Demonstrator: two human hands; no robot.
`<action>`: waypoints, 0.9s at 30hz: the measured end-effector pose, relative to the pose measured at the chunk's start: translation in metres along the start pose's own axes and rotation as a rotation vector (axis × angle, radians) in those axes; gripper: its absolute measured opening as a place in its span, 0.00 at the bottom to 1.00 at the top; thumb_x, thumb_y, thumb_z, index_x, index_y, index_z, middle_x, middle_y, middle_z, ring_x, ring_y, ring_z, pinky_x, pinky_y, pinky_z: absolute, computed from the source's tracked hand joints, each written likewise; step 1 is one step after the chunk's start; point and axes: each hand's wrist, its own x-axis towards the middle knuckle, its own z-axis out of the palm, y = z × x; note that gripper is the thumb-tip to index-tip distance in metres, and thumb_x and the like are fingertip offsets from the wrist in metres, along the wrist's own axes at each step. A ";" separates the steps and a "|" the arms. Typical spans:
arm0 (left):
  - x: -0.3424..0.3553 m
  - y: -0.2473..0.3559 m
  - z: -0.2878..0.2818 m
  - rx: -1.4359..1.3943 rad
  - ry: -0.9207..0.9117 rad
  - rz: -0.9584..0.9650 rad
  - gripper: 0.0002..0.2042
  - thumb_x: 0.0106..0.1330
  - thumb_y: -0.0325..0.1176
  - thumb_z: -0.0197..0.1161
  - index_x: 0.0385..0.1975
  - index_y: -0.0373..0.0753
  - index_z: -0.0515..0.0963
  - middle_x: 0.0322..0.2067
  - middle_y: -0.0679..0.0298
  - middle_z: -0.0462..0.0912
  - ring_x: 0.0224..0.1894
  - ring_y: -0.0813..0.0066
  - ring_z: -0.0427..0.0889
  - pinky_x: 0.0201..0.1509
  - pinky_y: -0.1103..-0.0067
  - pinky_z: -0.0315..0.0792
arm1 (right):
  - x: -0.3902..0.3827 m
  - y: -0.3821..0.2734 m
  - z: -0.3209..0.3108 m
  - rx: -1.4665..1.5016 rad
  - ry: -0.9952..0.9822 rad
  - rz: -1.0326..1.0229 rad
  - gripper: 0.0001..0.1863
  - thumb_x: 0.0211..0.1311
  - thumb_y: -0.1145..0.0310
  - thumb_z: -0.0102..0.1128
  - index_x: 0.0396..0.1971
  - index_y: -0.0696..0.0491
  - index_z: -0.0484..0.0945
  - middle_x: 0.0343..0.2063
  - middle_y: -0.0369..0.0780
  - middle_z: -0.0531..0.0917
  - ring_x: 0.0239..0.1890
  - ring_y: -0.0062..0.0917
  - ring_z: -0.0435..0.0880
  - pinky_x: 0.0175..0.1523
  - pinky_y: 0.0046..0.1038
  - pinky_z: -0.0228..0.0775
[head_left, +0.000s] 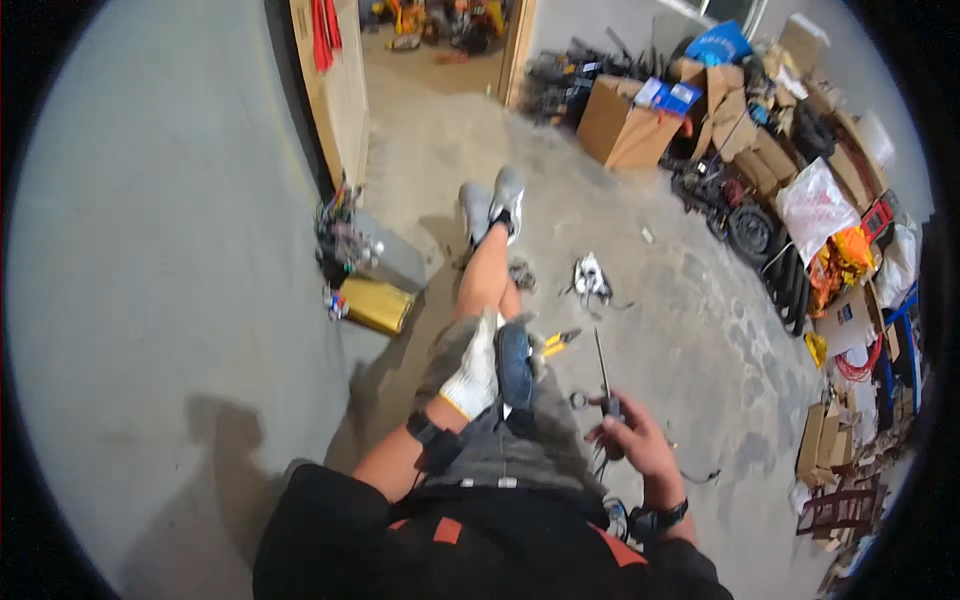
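In a white work glove, my left hand (476, 372) is closed on the side of an oblong dark blue-grey part (515, 366) over my lap. What the part is, I cannot make out. My bare right hand (637, 440) grips a screwdriver (602, 365) by its dark handle, the long thin shaft pointing away from me and apart from the part. A small ring-shaped piece (578, 400) shows beside my right fingers. Just right of the dark part are yellow-handled pliers (562, 342), their jaws pointing right.
A white and black item with wires (591, 279) lies on the floor beyond the pliers. To the left stand a gold-yellow box (376, 305) and a bundle of wires (345, 235) by the wall. Cartons (625, 122), bags and a wheel (750, 230) crowd the right side. An open doorway is ahead.
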 end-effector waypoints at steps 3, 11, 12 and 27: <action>0.012 0.005 -0.027 -0.059 -0.062 0.035 0.33 0.76 0.65 0.39 0.64 0.45 0.72 0.36 0.51 0.86 0.34 0.56 0.88 0.40 0.60 0.84 | 0.030 -0.027 0.028 -0.047 0.070 -0.084 0.22 0.74 0.72 0.55 0.66 0.55 0.67 0.44 0.43 0.84 0.30 0.19 0.83 0.33 0.22 0.74; 0.021 0.010 -0.059 -0.060 0.019 0.106 0.29 0.79 0.59 0.40 0.59 0.39 0.74 0.41 0.53 0.87 0.39 0.59 0.88 0.45 0.66 0.84 | 0.084 -0.030 0.040 -0.269 0.085 -0.214 0.20 0.64 0.76 0.64 0.55 0.57 0.73 0.49 0.38 0.77 0.42 0.20 0.77 0.47 0.22 0.71; 0.021 0.011 -0.062 -0.067 0.030 0.102 0.29 0.79 0.59 0.40 0.59 0.39 0.74 0.41 0.53 0.87 0.39 0.59 0.88 0.45 0.66 0.84 | 0.085 -0.028 0.041 -0.266 0.080 -0.202 0.20 0.64 0.76 0.64 0.55 0.57 0.73 0.49 0.38 0.77 0.42 0.20 0.77 0.47 0.22 0.71; 0.016 0.016 -0.053 0.004 0.171 0.216 0.27 0.79 0.57 0.42 0.60 0.41 0.73 0.40 0.54 0.87 0.35 0.63 0.88 0.41 0.64 0.85 | 0.094 -0.046 0.058 -0.596 0.289 -0.536 0.11 0.55 0.80 0.71 0.39 0.59 0.83 0.40 0.44 0.87 0.41 0.28 0.87 0.47 0.26 0.78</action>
